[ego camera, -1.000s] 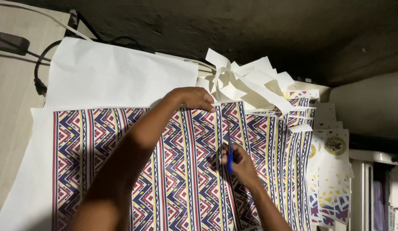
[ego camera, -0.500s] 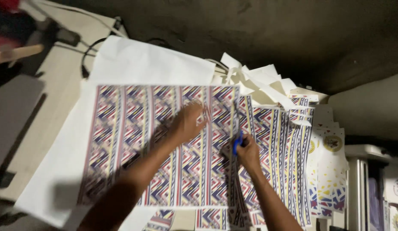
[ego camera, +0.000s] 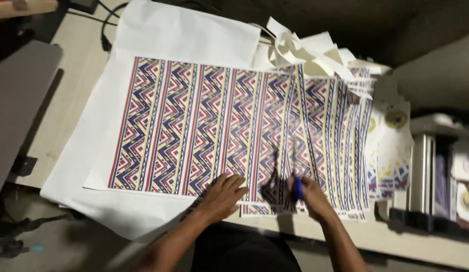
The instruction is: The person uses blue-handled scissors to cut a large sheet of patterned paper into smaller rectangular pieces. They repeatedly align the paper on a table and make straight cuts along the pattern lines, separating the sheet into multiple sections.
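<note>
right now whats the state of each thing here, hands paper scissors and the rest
left hand: flat, palm down on the near edge of the patterned sheet
right hand: closed on the blue-handled scissors
blue-handled scissors: held, motion-blurred, blades hard to make out
patterned sheet: lying flat, partly cut into strips on the right
cut strips: lying side by side, overlapping
white paper scraps: piled loose, crumpled
plain white paper: spread flat underneath

The patterned sheet (ego camera: pixel 204 126) lies on plain paper (ego camera: pixel 184 32), with paper scraps (ego camera: pixel 310 50) behind its right.

Motion blur smears the scissors (ego camera: pixel 287 184) in the right hand (ego camera: pixel 315 199), hiding their blades.
</note>
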